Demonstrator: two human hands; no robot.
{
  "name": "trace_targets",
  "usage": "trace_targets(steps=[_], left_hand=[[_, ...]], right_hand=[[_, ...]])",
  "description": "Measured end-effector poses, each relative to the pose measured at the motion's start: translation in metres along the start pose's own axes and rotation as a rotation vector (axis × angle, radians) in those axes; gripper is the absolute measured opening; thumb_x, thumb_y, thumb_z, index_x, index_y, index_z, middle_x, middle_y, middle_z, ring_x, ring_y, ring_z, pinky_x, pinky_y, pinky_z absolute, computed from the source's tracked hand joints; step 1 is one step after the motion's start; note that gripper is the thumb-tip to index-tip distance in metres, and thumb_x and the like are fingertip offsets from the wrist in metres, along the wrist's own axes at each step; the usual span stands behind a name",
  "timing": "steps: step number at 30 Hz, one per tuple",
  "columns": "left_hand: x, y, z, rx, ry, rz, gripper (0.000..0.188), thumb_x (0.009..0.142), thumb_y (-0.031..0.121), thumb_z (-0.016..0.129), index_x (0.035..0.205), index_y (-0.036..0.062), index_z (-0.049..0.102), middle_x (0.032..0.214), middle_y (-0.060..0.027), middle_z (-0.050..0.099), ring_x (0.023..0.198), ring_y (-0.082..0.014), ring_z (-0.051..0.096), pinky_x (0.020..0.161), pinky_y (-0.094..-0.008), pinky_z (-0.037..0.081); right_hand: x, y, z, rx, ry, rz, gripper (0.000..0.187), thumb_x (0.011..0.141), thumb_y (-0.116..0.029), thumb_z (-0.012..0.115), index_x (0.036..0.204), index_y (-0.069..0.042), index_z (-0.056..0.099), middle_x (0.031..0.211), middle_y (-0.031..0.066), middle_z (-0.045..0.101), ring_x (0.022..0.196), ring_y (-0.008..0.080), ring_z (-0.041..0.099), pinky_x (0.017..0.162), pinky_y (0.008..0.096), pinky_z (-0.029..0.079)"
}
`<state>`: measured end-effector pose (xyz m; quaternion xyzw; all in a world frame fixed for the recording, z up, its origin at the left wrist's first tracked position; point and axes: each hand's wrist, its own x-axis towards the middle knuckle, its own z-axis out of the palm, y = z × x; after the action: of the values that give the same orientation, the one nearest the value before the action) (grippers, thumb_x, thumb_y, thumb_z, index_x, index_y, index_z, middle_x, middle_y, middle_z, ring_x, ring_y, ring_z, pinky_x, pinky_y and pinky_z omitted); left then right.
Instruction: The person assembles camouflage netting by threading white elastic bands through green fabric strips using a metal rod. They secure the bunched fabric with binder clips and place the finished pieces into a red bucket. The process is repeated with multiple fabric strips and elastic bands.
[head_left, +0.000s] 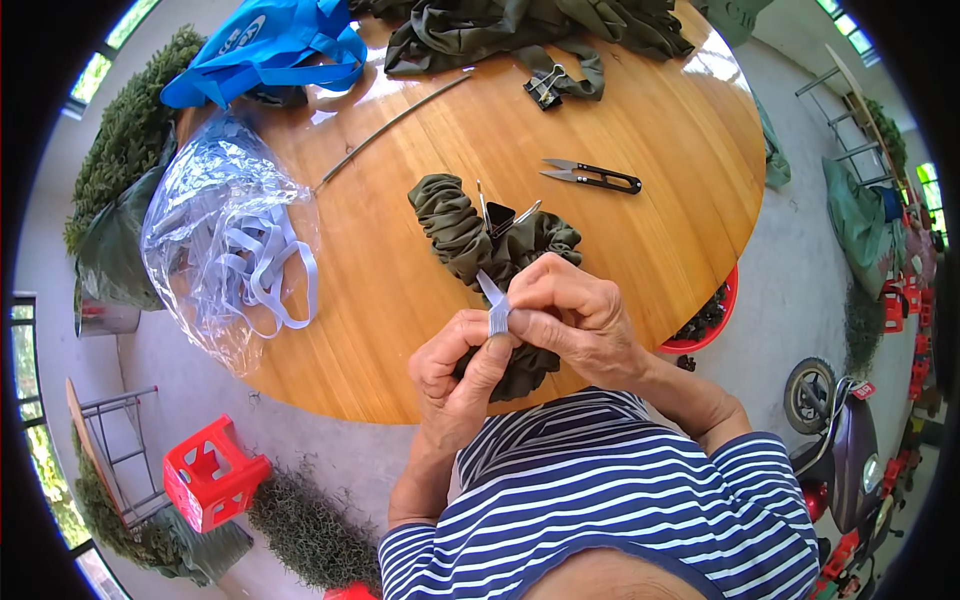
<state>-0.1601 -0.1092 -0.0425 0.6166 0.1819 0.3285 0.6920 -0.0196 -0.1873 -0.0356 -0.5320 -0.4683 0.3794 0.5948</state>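
My left hand [462, 365] and my right hand [570, 312] meet near the table's front edge, both pinching a short length of pale elastic band [497, 312]. The band looks folded or knotted between the fingertips, and one pointed end sticks up. Beneath my hands lies gathered dark green fabric [447, 222], bunched into ruffles. A black binder clip [500, 217] with silver handles grips that fabric just beyond my fingers. Farther right rest black thread snips [592, 176]. On the left, a clear plastic bag [200, 200] has more loose elastic [268, 262] spilling from its mouth.
A blue bag [268, 52] and a heap of green cloth [540, 35] occupy the table's far side, with another binder clip [544, 88] and a thin rod [392, 130]. Around the round wooden table [680, 130] stand a red stool [212, 474], a red basin [712, 330] and a scooter [850, 450].
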Motion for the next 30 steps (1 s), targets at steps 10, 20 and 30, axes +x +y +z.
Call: trace_targets(steps=[10,20,30], left_hand=[[-0.008,-0.018,0.006,-0.201,0.117,-0.094,0.012,0.085,0.011,0.056,0.088,0.0001,0.062,0.085,-0.0036,0.058,0.075,-0.0077,0.050,0.067,-0.0200,0.040],[-0.008,-0.010,0.002,0.490,0.065,0.371,0.020,0.074,0.001,0.065,0.094,0.0031,0.064,0.086,-0.0104,0.057,0.068,-0.0147,0.056,0.059,-0.0237,0.046],[0.005,0.001,0.000,0.364,-0.003,0.055,0.017,0.070,-0.001,0.067,0.087,0.0035,0.065,0.075,-0.0061,0.058,0.065,-0.0118,0.056,0.058,-0.0210,0.043]], right_hand=[[0.004,-0.013,-0.009,0.314,-0.084,0.180,0.017,0.089,-0.022,0.049,0.086,-0.005,0.049,0.083,0.0044,0.055,0.073,0.0071,0.046,0.065,0.0202,0.038],[0.005,-0.013,-0.014,0.288,-0.174,0.495,0.017,0.086,-0.017,0.054,0.090,-0.001,0.056,0.070,0.0003,0.057,0.063,0.0030,0.050,0.054,0.0160,0.039],[0.005,-0.008,-0.021,0.311,-0.251,0.558,0.020,0.083,-0.025,0.059,0.079,-0.006,0.058,0.068,0.0012,0.060,0.055,0.0009,0.050,0.045,0.0141,0.038]])
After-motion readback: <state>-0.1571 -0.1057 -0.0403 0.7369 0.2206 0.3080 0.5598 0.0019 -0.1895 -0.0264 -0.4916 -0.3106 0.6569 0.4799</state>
